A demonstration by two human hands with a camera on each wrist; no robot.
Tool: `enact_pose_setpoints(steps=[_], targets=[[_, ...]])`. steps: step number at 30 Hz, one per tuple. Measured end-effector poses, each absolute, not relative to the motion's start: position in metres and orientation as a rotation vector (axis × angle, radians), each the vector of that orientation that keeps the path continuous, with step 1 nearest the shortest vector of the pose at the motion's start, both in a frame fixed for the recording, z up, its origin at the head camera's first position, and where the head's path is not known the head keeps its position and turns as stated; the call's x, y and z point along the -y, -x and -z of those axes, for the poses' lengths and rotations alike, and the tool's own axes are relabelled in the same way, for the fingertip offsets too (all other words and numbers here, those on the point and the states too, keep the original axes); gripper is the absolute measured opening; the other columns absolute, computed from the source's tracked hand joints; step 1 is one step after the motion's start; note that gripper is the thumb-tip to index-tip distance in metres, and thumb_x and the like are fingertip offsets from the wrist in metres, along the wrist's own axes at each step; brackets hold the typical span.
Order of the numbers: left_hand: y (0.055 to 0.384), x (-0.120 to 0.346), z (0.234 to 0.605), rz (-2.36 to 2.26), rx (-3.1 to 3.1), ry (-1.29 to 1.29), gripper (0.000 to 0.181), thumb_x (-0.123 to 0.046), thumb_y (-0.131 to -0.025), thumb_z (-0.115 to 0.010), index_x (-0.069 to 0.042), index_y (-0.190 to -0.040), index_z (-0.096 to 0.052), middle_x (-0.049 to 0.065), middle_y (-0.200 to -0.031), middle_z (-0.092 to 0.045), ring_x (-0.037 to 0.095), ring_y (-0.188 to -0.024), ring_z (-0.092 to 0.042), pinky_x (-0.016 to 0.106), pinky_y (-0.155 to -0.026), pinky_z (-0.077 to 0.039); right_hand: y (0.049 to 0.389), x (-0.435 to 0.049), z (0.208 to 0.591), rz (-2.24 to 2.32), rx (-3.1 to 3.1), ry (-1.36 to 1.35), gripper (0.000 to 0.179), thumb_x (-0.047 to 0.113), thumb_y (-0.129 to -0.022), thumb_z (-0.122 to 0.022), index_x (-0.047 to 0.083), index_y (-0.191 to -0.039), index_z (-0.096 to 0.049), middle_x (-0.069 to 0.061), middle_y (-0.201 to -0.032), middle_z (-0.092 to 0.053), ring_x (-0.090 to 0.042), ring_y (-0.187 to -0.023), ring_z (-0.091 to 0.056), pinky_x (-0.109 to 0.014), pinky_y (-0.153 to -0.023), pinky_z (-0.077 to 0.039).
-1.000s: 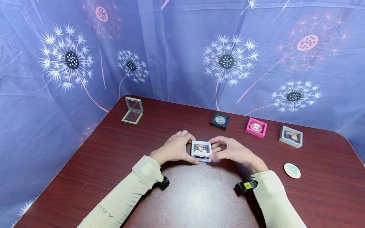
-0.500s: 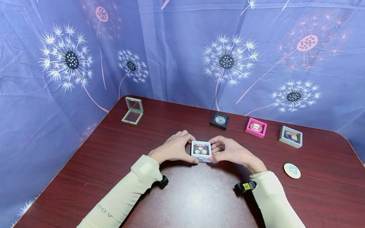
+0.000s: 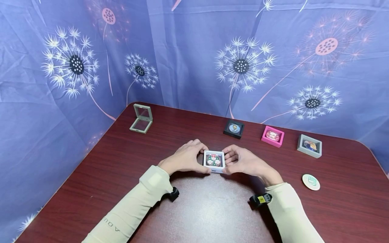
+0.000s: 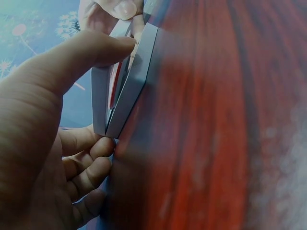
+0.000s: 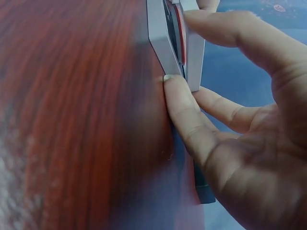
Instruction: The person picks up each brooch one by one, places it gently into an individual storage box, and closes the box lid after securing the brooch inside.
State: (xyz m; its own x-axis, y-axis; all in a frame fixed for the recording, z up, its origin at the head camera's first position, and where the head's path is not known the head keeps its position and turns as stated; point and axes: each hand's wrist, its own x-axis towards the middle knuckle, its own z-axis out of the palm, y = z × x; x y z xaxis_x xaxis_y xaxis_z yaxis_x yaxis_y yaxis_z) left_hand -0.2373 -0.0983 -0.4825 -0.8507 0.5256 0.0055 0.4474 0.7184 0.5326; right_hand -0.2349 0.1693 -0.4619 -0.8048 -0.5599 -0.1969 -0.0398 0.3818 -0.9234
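A small white display case [image 3: 214, 169] lies on the table between both hands in the head view. Behind its clear window is a round green, red and white chip [image 3: 213, 161]. The left hand [image 3: 186, 158] grips the case's left side, thumb at the front and fingers at the back. From the right, the right hand [image 3: 250, 163] holds it likewise. In the left wrist view the case [image 4: 139, 79] has its two frame halves meeting at the back, with a narrow wedge between them towards the thumbs. A red edge [image 5: 181, 36] shows inside that gap in the right wrist view.
An opened beige case [image 3: 141, 125] stands at the back left. Along the back right lie a black case [image 3: 234, 129], a pink case [image 3: 273, 136] and a grey case [image 3: 309, 145], each with a disc inside. A loose pale disc [image 3: 311, 182] lies on the table [image 3: 121, 189].
In the head view the white case's upper half has come down over its lower half, and the gap at the front has narrowed. Both hands stay nearly in place around it.
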Motion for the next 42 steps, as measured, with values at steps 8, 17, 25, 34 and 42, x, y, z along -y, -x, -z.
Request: enact_pose_setpoints(steps=[8, 17, 25, 34, 42], targets=[[0.2366, 0.0983, 0.4827, -0.799, -2.779, -0.785, 0.072, -0.058, -0.071, -0.091, -0.020, -0.126, -0.066, -0.009, -0.109, -0.054, 0.012, -0.103, -0.050, 0.034, -0.093, -0.045, 0.2344, -0.1670, 0.4614, 1.412, -2.181, 0.540, 0.063, -0.002, -0.075, -0.083, -0.011, -0.130, -0.053, -0.020, -0.110, -0.062, -0.029, -0.098, -0.065, -0.027, -0.083, -0.057], [0.2364, 0.0993, 0.4823, -0.804, -2.769, -0.793, 0.073, -0.058, -0.070, -0.092, -0.019, -0.126, -0.066, -0.008, -0.109, -0.054, 0.013, -0.103, -0.050, 0.034, -0.092, -0.045, 0.2326, -0.1642, 0.4609, 1.356, -2.240, 0.556, 0.067, -0.001, -0.075, -0.086, -0.010, -0.133, -0.055, -0.019, -0.108, -0.062, -0.027, -0.098, -0.064, -0.025, -0.083, -0.055], [0.2365, 0.0991, 0.4820, -0.815, -2.763, -0.788, 0.072, -0.057, -0.070, -0.093, -0.019, -0.125, -0.066, -0.008, -0.109, -0.054, 0.012, -0.103, -0.050, 0.034, -0.093, -0.045, 0.2314, -0.1615, 0.4582, 1.318, -2.265, 0.544, 0.069, 0.000, -0.075, -0.086, -0.012, -0.135, -0.054, -0.018, -0.110, -0.062, -0.027, -0.098, -0.064, -0.026, -0.085, -0.055], [0.2363, 0.0990, 0.4828, -0.829, -2.769, -0.796, 0.072, -0.056, -0.069, -0.095, -0.020, -0.124, -0.066, -0.008, -0.110, -0.055, 0.013, -0.104, -0.051, 0.035, -0.094, -0.045, 0.2317, -0.1613, 0.4596, 1.303, -2.289, 0.572, 0.067, -0.001, -0.075, -0.086, -0.012, -0.133, -0.055, -0.017, -0.107, -0.063, -0.026, -0.097, -0.064, -0.025, -0.084, -0.055], [0.2348, 0.0970, 0.4814, -0.830, -2.786, -0.814, 0.072, -0.052, -0.069, -0.097, -0.018, -0.123, -0.065, -0.006, -0.109, -0.055, 0.014, -0.103, -0.052, 0.035, -0.094, -0.045, 0.2317, -0.1601, 0.4602, 1.270, -2.329, 0.607, 0.066, -0.004, -0.074, -0.086, -0.014, -0.131, -0.055, -0.016, -0.105, -0.063, -0.024, -0.094, -0.065, -0.027, -0.084, -0.056]])
